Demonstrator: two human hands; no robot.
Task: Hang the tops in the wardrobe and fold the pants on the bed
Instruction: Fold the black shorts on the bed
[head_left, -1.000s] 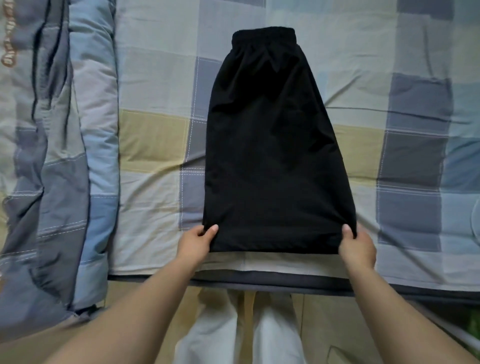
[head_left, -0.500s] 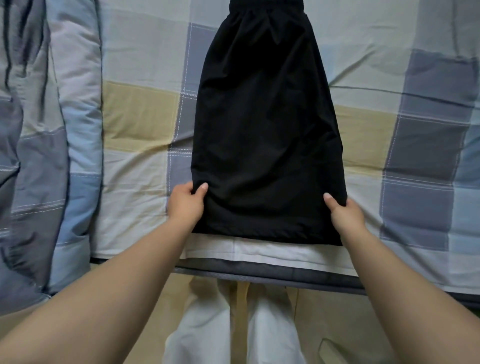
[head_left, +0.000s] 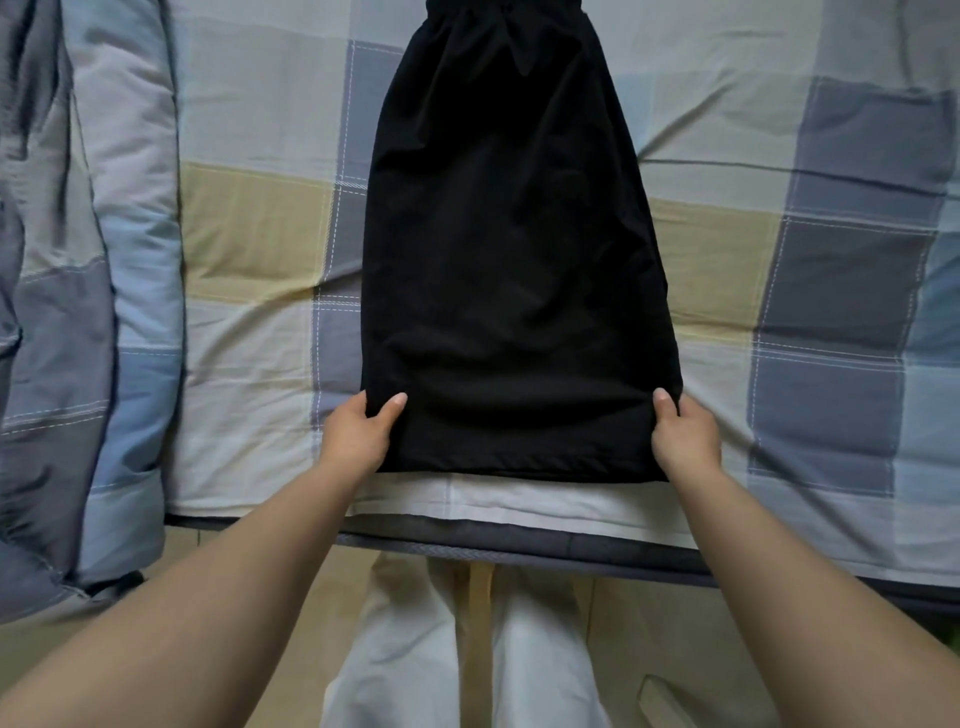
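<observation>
Black pants (head_left: 514, 249) pinched at 7 and 5 o'clock corners by left hand (head_left: 358, 434) and right hand (head_left: 683, 436), likely skewing if lifted unevenly.

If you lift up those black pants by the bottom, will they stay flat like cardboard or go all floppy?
Probably floppy: the black pants show soft wrinkles and lie flat on the bed. They look thin, so likely light. Both hands pinch the corners, which should keep them from sagging unevenly.

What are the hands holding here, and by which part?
Both hold the black pants at the hem end: left hand pinches its left corner, right hand its right corner.
</observation>
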